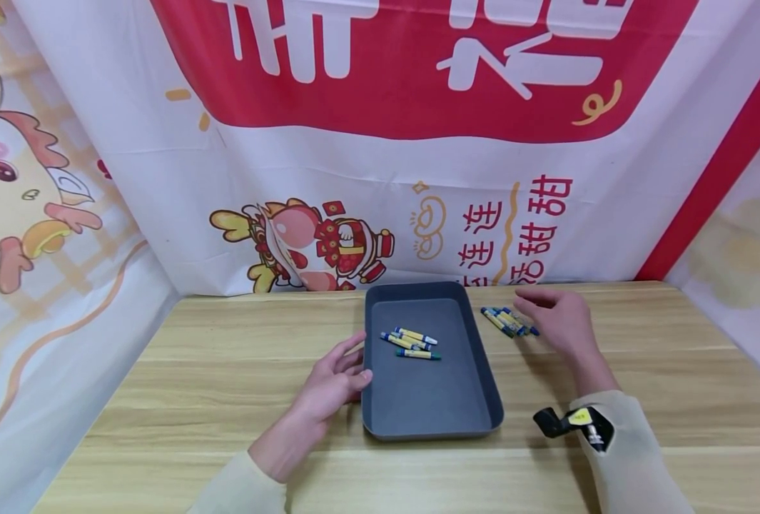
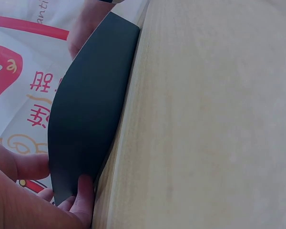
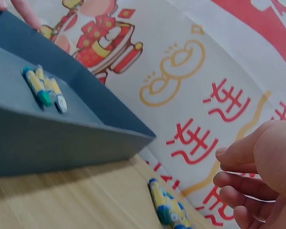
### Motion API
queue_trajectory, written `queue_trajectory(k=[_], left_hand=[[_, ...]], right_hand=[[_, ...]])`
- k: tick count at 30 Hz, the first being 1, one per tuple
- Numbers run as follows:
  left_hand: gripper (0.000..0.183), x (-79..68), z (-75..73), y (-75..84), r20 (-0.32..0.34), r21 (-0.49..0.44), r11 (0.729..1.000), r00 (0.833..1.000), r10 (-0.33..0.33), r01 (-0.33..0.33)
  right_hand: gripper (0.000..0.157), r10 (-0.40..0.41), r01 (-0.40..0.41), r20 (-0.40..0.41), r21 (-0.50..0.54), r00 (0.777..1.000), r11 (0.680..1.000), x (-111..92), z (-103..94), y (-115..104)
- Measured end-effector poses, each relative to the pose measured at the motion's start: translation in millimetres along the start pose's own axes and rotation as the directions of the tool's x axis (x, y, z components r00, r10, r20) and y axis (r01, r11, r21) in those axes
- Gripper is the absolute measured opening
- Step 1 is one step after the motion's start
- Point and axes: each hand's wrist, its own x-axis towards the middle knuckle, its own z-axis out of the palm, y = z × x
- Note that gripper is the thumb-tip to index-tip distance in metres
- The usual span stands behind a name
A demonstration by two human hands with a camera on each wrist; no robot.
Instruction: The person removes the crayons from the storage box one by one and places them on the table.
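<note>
Crayon pile (image 1: 512,323) on table (image 1: 225,400), right of tray (image 1: 437,400) — just left of and below right hand (image 1: 562,321), the nearer; long axes mostly slant far-left to near-right. Right hand: relaxed, slightly parted, holding nothing. Left hand (image 1: 331,382) pinches tray's left side.

Tray (image 1: 444,389) on table (image 1: 238,385) | crayons (image 1: 417,353) in tray | crayon pile (image 1: 510,321) right of tray | cloth (image 1: 431,160) behind

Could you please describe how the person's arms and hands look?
The left hand and right hand are bare. Both arms wear pale beige sleeves, the left sleeve looking plain. The right sleeve has a black device near its cuff, with a yellow patch.
</note>
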Motion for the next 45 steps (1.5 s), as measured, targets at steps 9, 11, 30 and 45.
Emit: queue_trajectory(k=[9, 11, 30, 45], left_hand=[[0.071, 2.6, 3.7, 1.4, 0.0, -0.002, 1.0, 1.0, -0.01, 0.01], [0.071, 2.9, 4.1, 1.3, 0.0, -0.001, 1.0, 1.0, -0.01, 0.01], [0.072, 2.4, 3.4, 0.4, 0.015, -0.02, 1.0, 1.0, 0.019, -0.018], [0.071, 2.3, -0.4, -2.3, 0.013, -0.011, 1.0, 1.0, 0.013, -0.013]], right_hand=[[0.043, -0.053, 0.053, 0.007, -0.008, 0.999, 0.999, -3.9, 6.9, -14.6], [0.042, -0.056, 0.056, 0.017, -0.006, 0.998, 0.998, -4.5, 9.2, -17.0], [0.032, -0.148, 0.146, 0.058, 0.042, 0.987, 0.988, -13.4, 52.0, -60.8], [0.025, -0.212, 0.2, 0.125, 0.098, 0.969, 0.975, -19.2, 97.7, -100.4]])
